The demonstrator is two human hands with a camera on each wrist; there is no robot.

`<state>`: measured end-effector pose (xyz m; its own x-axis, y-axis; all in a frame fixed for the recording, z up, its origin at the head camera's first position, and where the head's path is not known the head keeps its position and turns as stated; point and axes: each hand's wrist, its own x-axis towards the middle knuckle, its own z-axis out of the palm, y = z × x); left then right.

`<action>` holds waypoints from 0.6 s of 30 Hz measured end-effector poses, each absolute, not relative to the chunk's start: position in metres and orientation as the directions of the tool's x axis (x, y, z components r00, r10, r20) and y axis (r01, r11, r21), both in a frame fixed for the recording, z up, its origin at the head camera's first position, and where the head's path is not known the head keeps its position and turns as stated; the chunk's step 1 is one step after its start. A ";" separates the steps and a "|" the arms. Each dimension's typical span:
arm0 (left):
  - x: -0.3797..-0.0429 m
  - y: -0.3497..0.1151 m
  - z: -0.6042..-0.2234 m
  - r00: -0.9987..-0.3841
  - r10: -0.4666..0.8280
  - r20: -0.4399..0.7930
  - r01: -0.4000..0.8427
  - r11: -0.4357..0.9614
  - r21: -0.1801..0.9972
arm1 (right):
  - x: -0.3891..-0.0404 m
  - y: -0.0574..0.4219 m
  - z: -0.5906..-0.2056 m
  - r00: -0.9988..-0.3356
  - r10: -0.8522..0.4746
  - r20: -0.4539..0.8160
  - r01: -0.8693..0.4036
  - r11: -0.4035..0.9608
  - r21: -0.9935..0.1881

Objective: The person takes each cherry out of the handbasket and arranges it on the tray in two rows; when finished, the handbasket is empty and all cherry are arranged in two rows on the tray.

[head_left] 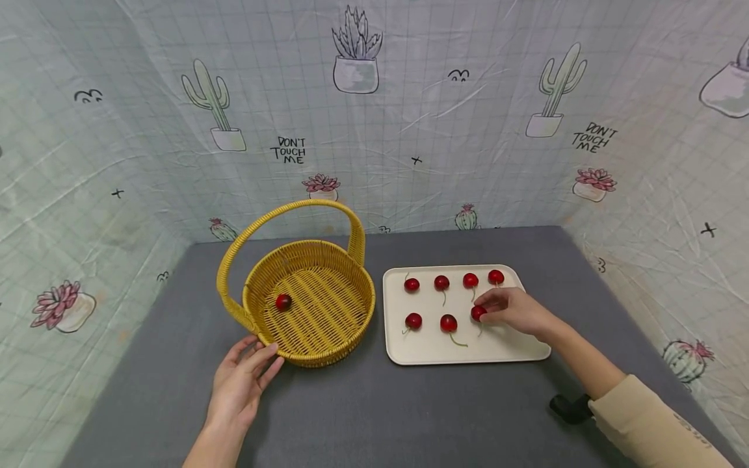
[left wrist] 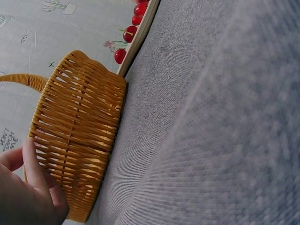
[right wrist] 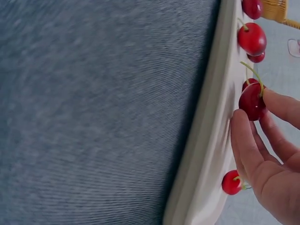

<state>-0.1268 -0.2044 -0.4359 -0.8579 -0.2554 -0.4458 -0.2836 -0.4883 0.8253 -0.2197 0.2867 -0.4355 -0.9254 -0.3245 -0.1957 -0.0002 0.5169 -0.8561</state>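
Observation:
A yellow woven basket (head_left: pixel 351 331) with a tall hoop handle stands left of centre, one dark red cherry (head_left: pixel 283 302) lying inside. My left hand (head_left: pixel 240 383) is at its near left side, extended fingers touching the rim and outer wall; in the left wrist view the fingers (left wrist: pixel 32 164) lie against the weave. Over the cream tray (head_left: pixel 398 351), my right hand (head_left: pixel 517 313) pinches a cherry (right wrist: pixel 252 102) between thumb and fingertips. That cherry's green stem shows in the right wrist view. It is partly covered by the fingers in the head view.
Several more stemmed cherries (head_left: pixel 448 323) sit in two rows on the tray, right of the basket. A small black object (head_left: pixel 570 409) lies by the right sleeve (head_left: pixel 649 422). Behind the grey tabletop (head_left: pixel 374 416) hangs a cactus-print cloth (head_left: pixel 409 130).

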 end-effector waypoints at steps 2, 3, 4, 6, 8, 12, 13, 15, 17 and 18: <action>-0.127 -0.205 -0.436 -0.857 -0.256 -0.448 -0.285 -0.489 0.825 | -0.219 0.288 -0.438 -0.923 -0.325 -0.206 0.007 0.521 -0.854; -0.127 -0.205 -0.436 -0.856 -0.257 -0.448 -0.285 -0.488 0.825 | -0.218 0.288 -0.438 -0.922 -0.325 -0.209 0.009 0.522 -0.853; -0.127 -0.205 -0.436 -0.856 -0.259 -0.448 -0.285 -0.486 0.826 | -0.218 0.288 -0.439 -0.922 -0.324 -0.212 0.012 0.523 -0.852; -0.127 -0.205 -0.436 -0.856 -0.260 -0.446 -0.286 -0.481 0.829 | -0.218 0.288 -0.440 -0.921 -0.327 -0.213 0.011 0.523 -0.852; -0.127 -0.205 -0.436 -0.857 -0.262 -0.444 -0.284 -0.478 0.831 | -0.217 0.288 -0.440 -0.921 -0.329 -0.210 0.007 0.522 -0.853; -0.127 -0.204 -0.436 -0.857 -0.261 -0.444 -0.284 -0.481 0.830 | -0.216 0.287 -0.438 -0.920 -0.337 -0.202 -0.002 0.518 -0.855; -0.127 -0.204 -0.436 -0.857 -0.260 -0.444 -0.284 -0.482 0.829 | -0.216 0.287 -0.438 -0.920 -0.338 -0.200 -0.006 0.520 -0.854; -0.127 -0.204 -0.436 -0.857 -0.259 -0.445 -0.283 -0.485 0.828 | -0.216 0.287 -0.436 -0.919 -0.344 -0.195 -0.016 0.526 -0.851; -0.127 -0.204 -0.436 -0.858 -0.257 -0.446 -0.283 -0.488 0.826 | -0.216 0.287 -0.433 -0.920 -0.343 -0.192 -0.027 0.543 -0.839; -0.127 -0.204 -0.436 -0.858 -0.256 -0.446 -0.283 -0.489 0.825 | -0.216 0.287 -0.432 -0.920 -0.341 -0.192 -0.030 0.551 -0.834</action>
<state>-0.1270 -0.2042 -0.4362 -0.8576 -0.2559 -0.4462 -0.2832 -0.4892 0.8249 -0.2165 0.2874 -0.4318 -0.9202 -0.3411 -0.1923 -0.0298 0.5507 -0.8342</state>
